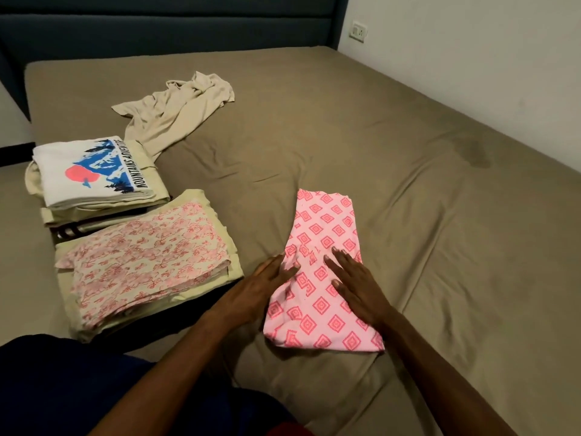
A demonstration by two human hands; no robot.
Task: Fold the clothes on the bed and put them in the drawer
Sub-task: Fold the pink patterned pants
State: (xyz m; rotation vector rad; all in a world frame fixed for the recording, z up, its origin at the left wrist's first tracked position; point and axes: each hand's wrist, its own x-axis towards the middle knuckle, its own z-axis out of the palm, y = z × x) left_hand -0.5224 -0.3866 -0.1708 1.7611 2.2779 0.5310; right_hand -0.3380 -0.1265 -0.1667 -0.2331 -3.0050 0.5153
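A pink cloth with a diamond print (pixel 323 221) lies folded into a long strip on the bed (pixel 408 184). My left hand (pixel 257 291) presses flat on its left edge with straight fingers. My right hand (pixel 352 284) lies flat on the middle of the strip, fingers straight. To the left lie two stacks of folded clothes: a floral pink-and-cream piece (pixel 147 262) on top of the near stack, a white printed T-shirt (pixel 94 171) on top of the far one. A crumpled beige garment (pixel 176 108) lies unfolded farther back.
The bed has a brown sheet and a dark blue headboard (pixel 169 26) behind it. A white wall with a socket (pixel 358 31) runs along the right side. No drawer is in view.
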